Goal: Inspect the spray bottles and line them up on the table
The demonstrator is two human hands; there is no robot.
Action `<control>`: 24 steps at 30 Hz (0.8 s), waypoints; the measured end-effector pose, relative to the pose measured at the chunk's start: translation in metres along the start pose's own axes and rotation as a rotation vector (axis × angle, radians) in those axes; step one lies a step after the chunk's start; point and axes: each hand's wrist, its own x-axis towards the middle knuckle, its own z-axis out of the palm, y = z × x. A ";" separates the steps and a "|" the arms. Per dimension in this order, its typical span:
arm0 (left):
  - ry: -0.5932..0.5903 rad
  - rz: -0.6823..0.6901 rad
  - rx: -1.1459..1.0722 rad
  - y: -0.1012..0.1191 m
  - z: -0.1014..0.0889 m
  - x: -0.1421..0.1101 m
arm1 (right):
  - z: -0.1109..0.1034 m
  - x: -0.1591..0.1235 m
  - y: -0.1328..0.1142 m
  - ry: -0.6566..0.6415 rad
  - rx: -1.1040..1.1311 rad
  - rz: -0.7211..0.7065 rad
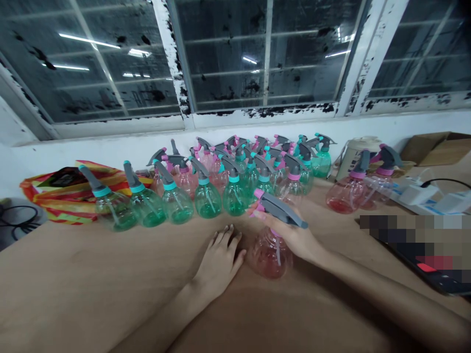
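1. The right hand (pixel 294 238) has its fingers closed around the neck and spray head of the held bottle (pixel 270 257), a clear pink one with a grey-and-pink head and a thin tube inside.
2. The held bottle is over the near side of the tabletop (pixel 91 284), in front of the other bottles and right of the left hand; whether its base touches the wood, I cannot tell.
3. The left hand (pixel 217 267) lies palm down on the tabletop, empty, its fingers extended and slightly spread — the thumb is near the held bottle but apart from it.
4. Behind the hands, a front row of green bottles (pixel 209 198) with turquoise collars runs from the left toward the middle. More green and pink bottles crowd behind it, toward the wall (pixel 140 135).
5. A pink pair (pixel 346 196) stands apart on the right, near a pale jug (pixel 358 149).
6. A red-and-yellow bag (pixel 88 179) lies at the left, behind the row's end.
7. At the right are an open cardboard box (pixel 437 147), white chargers (pixel 417 193) and a dark phone (pixel 434 269) — partly pixelated.
8. Above the wall are barred windows (pixel 228 49) with peeling frames, reflecting strip lights.
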 end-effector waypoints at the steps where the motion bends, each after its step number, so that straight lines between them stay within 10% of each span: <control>1: 0.001 0.000 0.000 0.000 0.000 0.000 | 0.000 0.000 -0.002 0.000 -0.018 0.002; 24: 0.019 -0.019 0.023 0.001 0.001 -0.001 | -0.001 -0.012 0.014 0.045 -0.182 0.089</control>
